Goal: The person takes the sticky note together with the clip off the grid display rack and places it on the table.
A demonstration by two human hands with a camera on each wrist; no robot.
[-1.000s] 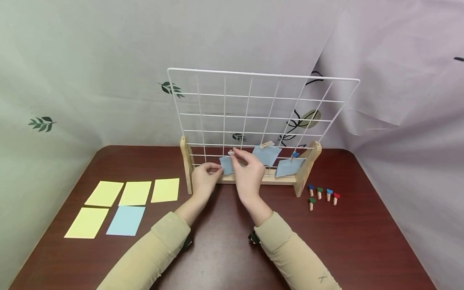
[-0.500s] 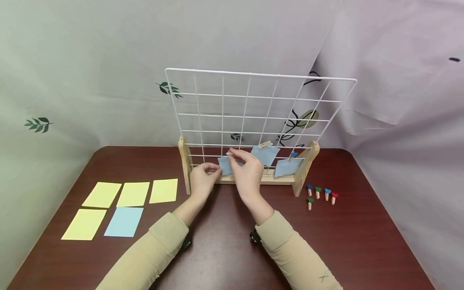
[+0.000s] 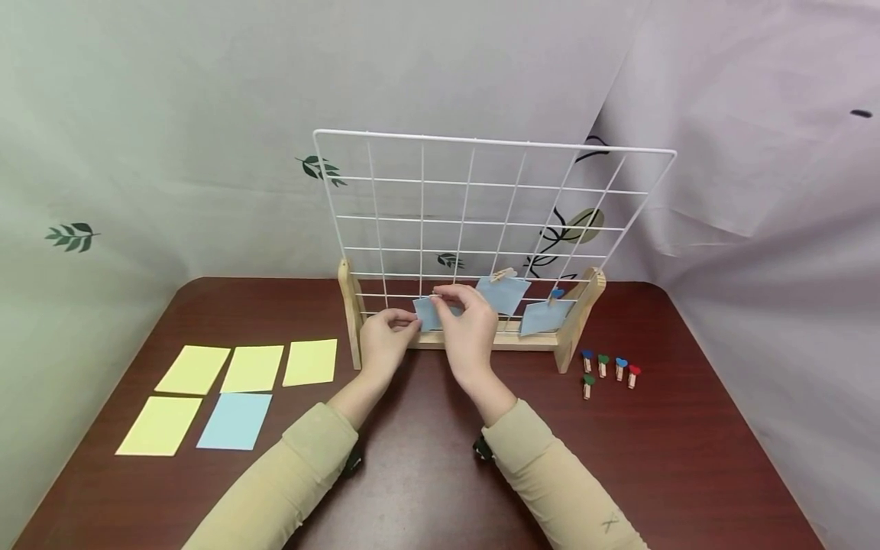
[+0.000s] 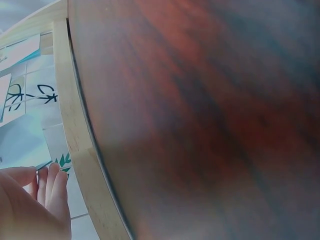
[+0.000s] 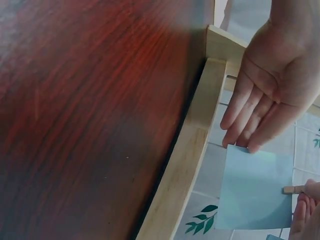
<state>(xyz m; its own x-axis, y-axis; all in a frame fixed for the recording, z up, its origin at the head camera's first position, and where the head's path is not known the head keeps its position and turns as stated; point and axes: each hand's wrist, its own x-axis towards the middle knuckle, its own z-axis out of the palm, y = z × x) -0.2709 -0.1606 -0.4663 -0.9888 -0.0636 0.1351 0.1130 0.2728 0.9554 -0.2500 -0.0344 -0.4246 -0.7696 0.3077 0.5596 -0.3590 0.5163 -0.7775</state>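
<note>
My left hand (image 3: 385,344) pinches the lower left edge of a light blue paper note (image 3: 427,313), which lies against the white wire grid (image 3: 447,224). In the right wrist view the same note (image 5: 255,190) shows almost whole, with a small wooden clothespin (image 5: 289,190) on its edge. The fingers of my right hand (image 3: 470,334) pinch that clothespin at the note's top; in the head view they cover it. Two other blue notes hang to the right, one under a plain-looking clothespin (image 3: 504,275), one under a blue-heart clothespin (image 3: 555,296).
Wooden feet (image 3: 580,321) hold the grid upright on the dark red table (image 3: 426,473). At left lie several yellow notes (image 3: 310,362) and a blue note (image 3: 234,421). Several heart clothespins (image 3: 603,367) lie at right. A patterned cloth (image 3: 206,137) hangs behind.
The head view has shifted slightly. My right fingertips have closed lower over the clothespin, hiding its white heart. My left hand stays at the note's edge.
</note>
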